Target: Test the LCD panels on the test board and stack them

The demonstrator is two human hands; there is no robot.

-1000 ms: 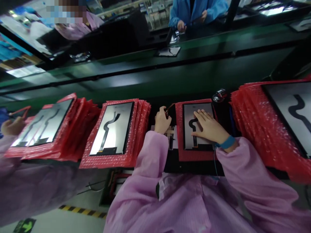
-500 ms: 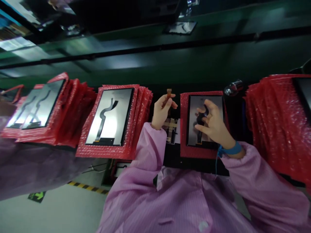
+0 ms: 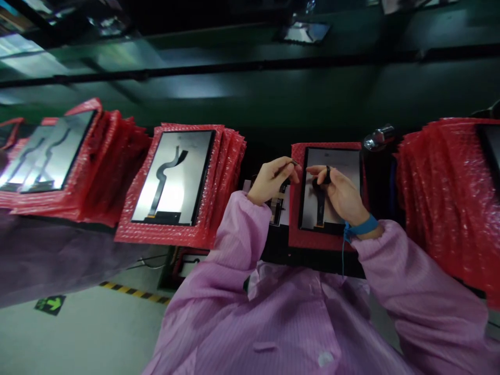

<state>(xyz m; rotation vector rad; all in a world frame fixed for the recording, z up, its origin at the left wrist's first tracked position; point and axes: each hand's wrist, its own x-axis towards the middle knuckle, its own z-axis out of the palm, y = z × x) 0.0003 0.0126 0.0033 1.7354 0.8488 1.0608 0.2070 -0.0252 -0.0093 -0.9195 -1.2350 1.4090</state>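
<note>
My left hand (image 3: 271, 181) is closed in a pinch around the end of a thin amber-brown flex strip, mostly hidden by the fingers now. Close to it on the right, my right hand (image 3: 344, 195), with a blue wrist strap (image 3: 363, 227), pinches the upper end of a black flex cable (image 3: 320, 200). That cable rises from the lower edge of a grey-backed display panel (image 3: 344, 159), which lies on a red bubble-wrap bag (image 3: 299, 208). Partly under my left hand is a small circuit assembly (image 3: 277, 205) with tan tape.
Left of my hands stands a stack of red bubble-wrap bags (image 3: 230, 172) topped by another display panel (image 3: 187, 182). More stacked bags (image 3: 445, 203) stand at right. A shiny metal piece (image 3: 378, 138) lies behind the panel. A co-worker's sleeve (image 3: 58, 260) reaches in at left.
My left hand has moved right, toward my right hand, tilting the flex strip over. My right hand's spread fingers have closed on the black flex cable. The view has shifted slightly.
</note>
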